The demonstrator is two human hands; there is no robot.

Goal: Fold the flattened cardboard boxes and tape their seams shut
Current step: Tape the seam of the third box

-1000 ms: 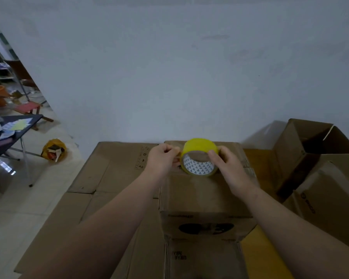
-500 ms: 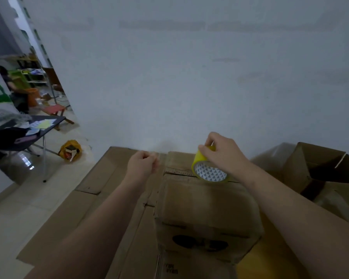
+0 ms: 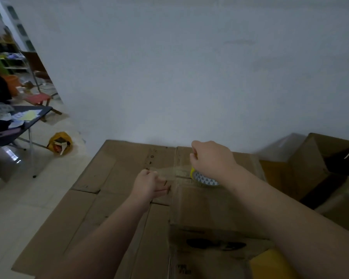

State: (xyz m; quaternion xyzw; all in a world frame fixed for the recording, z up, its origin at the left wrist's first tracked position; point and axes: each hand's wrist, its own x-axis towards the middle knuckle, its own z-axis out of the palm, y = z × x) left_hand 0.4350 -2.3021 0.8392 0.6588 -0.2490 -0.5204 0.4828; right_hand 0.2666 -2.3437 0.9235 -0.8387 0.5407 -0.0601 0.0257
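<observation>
Pinching the free end of the tape strip point(image 3: 172, 172), the left hand point(image 3: 149, 185) now sits apart from the tape roll point(image 3: 205, 179). The right hand point(image 3: 212, 160) curls over the roll and holds it at the far top edge of the folded box point(image 3: 210, 208). A second ago both hands met at the roll; a length is now drawn out, likely for the seam. Flattened cardboard point(image 3: 113, 178) lies beneath.

A pale wall point(image 3: 169, 77) fills the background. At left, a dark folding table point(image 3: 44, 110) carries loose papers point(image 3: 27, 116); a yellow bag point(image 3: 59, 142) sits on the tiled floor point(image 3: 18, 208) near it. A red stool point(image 3: 39, 97) stands behind.
</observation>
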